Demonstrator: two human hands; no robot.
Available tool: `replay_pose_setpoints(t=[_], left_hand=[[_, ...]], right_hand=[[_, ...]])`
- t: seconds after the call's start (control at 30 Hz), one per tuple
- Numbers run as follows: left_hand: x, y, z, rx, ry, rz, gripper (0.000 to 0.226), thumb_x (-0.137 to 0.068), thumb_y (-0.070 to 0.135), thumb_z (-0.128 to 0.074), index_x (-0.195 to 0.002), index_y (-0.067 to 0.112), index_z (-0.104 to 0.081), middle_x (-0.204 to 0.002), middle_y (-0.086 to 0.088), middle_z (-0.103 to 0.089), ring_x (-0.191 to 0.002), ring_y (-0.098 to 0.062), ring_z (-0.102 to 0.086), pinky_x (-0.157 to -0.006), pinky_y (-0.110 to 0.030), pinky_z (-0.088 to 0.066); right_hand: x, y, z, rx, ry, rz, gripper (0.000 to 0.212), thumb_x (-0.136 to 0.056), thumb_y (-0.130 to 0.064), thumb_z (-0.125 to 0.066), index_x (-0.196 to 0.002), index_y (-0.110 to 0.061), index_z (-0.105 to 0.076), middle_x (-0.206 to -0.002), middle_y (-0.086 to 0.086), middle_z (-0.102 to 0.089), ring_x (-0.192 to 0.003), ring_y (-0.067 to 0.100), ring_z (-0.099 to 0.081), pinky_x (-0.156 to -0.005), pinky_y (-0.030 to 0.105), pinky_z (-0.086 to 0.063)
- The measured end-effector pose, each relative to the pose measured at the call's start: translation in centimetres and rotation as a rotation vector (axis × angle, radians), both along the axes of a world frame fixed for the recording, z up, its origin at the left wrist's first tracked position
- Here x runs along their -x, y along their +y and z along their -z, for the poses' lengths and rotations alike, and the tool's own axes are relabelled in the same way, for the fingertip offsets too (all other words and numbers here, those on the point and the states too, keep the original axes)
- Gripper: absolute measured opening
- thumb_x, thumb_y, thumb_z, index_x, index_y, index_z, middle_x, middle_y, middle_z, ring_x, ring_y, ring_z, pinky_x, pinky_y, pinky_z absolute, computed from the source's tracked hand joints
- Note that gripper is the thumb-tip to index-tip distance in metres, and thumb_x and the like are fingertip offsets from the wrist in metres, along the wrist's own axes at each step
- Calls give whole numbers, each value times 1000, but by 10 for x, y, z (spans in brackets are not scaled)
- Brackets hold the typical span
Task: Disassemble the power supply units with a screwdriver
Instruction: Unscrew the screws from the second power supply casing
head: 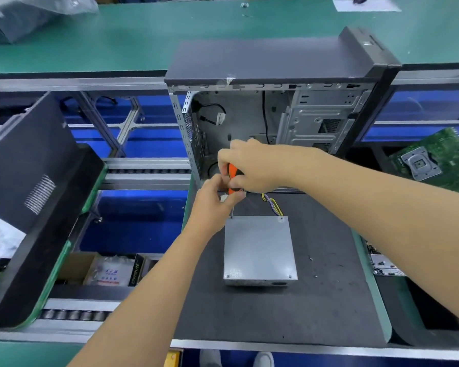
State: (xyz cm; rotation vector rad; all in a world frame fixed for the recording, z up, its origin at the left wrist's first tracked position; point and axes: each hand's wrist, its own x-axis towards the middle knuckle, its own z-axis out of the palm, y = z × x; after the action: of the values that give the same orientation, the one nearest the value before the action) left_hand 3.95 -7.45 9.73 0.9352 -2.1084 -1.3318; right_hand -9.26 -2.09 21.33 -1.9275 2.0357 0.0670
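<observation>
A grey metal power supply unit point(259, 247) lies flat on the dark mat point(316, 300), its yellow and purple wires point(272, 203) leading off its far edge. An orange-handled screwdriver point(233, 176) stands almost upright, its thin shaft tip resting on the unit's far left corner screw. My right hand point(252, 165) is wrapped around the top of the handle. My left hand point(215, 200) pinches the lower part of the handle and shaft. Most of the handle is hidden by my fingers.
An open computer case point(276, 107) stands just behind the unit, its side panel off. A dark case panel point(32, 186) leans on the conveyor at the left. A green motherboard point(435, 160) lies at the right. Small loose screws point(312, 260) dot the mat.
</observation>
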Motion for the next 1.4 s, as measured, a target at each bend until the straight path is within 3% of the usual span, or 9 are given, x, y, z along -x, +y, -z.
replay_pose_setpoints(t=[0.13, 0.33, 0.5, 0.63, 0.73, 0.87, 0.97, 1.13, 1.4], left_hand=[[5, 1, 3, -11, 16, -43, 34, -79, 25, -83, -85, 39, -53, -83, 12, -59, -73, 5, -54, -64, -11, -40], [-2, -5, 7, -38, 4, 39, 24, -87, 27, -75, -107, 34, -63, -103, 11, -67, -92, -4, -58, -77, -19, -42], [-5, -7, 8, -8, 19, 35, 17, -91, 22, -70, -97, 36, -62, -95, 12, -67, -86, -11, -58, -74, -26, -42], [1, -3, 6, 23, 70, -14, 35, -80, 23, -82, -79, 49, -59, -78, 20, -58, -75, -6, -52, -66, -19, -40], [3, -2, 5, -3, 71, -39, 33, -76, 27, -85, -94, 39, -61, -91, 10, -63, -85, -7, -57, -74, -23, -47], [-4, -4, 5, 10, -19, 41, 30, -90, 28, -72, -96, 52, -55, -102, 23, -59, -91, 13, -52, -73, -9, -37], [-4, -3, 4, -12, -26, 68, 20, -95, 25, -65, -101, 43, -60, -105, 7, -64, -77, -2, -56, -69, -12, -42], [4, -1, 0, -7, 4, -18, 32, -83, 26, -80, -86, 43, -54, -91, 7, -61, -88, -13, -54, -72, -26, -42], [-1, 0, 7, -21, 19, 21, 30, -93, 23, -68, -117, 38, -60, -113, 10, -66, -106, -4, -58, -87, -21, -45]], right_hand=[[-8, -5, -4, 94, 137, 162, 54, -89, -71, -44, -98, -18, -40, -76, 1, -35, -62, 19, -38, -48, 31, -26], [-6, -4, 4, 42, 91, 85, 24, -98, -40, -49, -108, -18, -47, -94, 4, -46, -82, 29, -55, -60, 38, -45], [-3, -1, 1, -11, -20, 14, 20, -92, -25, -60, -107, -30, -48, -103, -4, -37, -98, 24, -45, -59, 34, -34], [-9, -3, -3, 18, 66, 149, 46, -88, -62, -52, -108, -22, -40, -89, 1, -42, -87, 28, -48, -59, 35, -40], [-12, -7, 0, 68, 187, 186, 33, -97, -48, -50, -97, -16, -39, -78, 2, -33, -80, 30, -48, -48, 31, -26], [-7, -4, -2, -27, 12, 114, 22, -95, -30, -59, -108, -24, -42, -96, 2, -47, -86, 27, -56, -66, 42, -49], [-6, -2, -5, -78, -40, 91, 26, -92, -18, -62, -106, -30, -44, -101, -3, -42, -95, 26, -53, -76, 46, -51], [-12, -5, -7, -43, 100, 206, 50, -89, -67, -48, -107, -22, -37, -81, -3, -34, -83, 27, -50, -53, 34, -34], [-2, -1, -3, -25, -63, 119, 26, -93, -19, -60, -112, -25, -44, -106, 2, -50, -86, 21, -54, -58, 32, -38]])
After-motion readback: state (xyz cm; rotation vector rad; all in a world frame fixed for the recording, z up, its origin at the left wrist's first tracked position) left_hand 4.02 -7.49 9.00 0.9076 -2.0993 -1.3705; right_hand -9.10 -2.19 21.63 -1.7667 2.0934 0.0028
